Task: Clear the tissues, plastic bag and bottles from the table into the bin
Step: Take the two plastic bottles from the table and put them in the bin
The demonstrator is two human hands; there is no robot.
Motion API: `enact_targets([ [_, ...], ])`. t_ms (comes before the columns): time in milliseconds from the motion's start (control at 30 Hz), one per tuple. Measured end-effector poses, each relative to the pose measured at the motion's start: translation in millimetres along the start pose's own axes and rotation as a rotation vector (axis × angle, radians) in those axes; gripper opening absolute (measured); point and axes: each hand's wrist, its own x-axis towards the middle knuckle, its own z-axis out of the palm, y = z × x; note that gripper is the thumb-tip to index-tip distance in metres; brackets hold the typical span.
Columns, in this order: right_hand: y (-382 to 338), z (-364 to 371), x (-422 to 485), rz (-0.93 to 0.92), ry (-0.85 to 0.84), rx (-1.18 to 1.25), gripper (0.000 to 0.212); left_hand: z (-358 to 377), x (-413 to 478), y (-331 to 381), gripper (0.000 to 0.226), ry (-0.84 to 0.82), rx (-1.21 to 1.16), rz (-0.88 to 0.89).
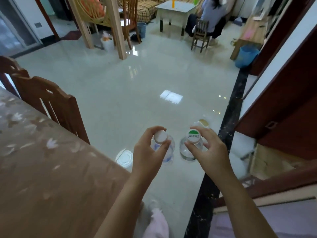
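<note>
My left hand [151,152] grips a clear plastic bottle with a plain white cap [169,148] by its neck, held upright over the floor. My right hand [208,148] holds a second clear bottle [187,150] by its green-and-white cap. Both bottles hang side by side, just past the corner of the brown table [51,169]. A blue bin [246,56] stands far ahead on the right by a wooden cabinet. Another blue bin [142,29] stands further back near the wooden chairs. No tissues or plastic bag show on the table.
A wooden dining chair [51,103] stands against the table's far side. A white round lid or cup [125,157] lies on the glossy tiled floor below my left hand. A dark door frame [283,100] runs along the right. A person sits at a small table [176,9] far back.
</note>
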Motion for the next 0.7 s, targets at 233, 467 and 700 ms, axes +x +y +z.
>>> enact_targets([
  [233, 6.9, 6.6, 107.0, -0.01, -0.027, 0.004, 0.033, 20.3, 101.2, -2.0, 0.024, 0.041, -0.042, 0.015],
  [467, 25.7, 11.6, 190.3, -0.048, -0.016, 0.035, 0.033, 45.6, 181.0, -9.7, 0.023, 0.082, -0.032, 0.011],
  [700, 66.4, 2.9, 283.0, -0.051, -0.063, 0.038, 0.034, 96.5, 263.2, -11.2, 0.028, 0.104, -0.008, 0.011],
])
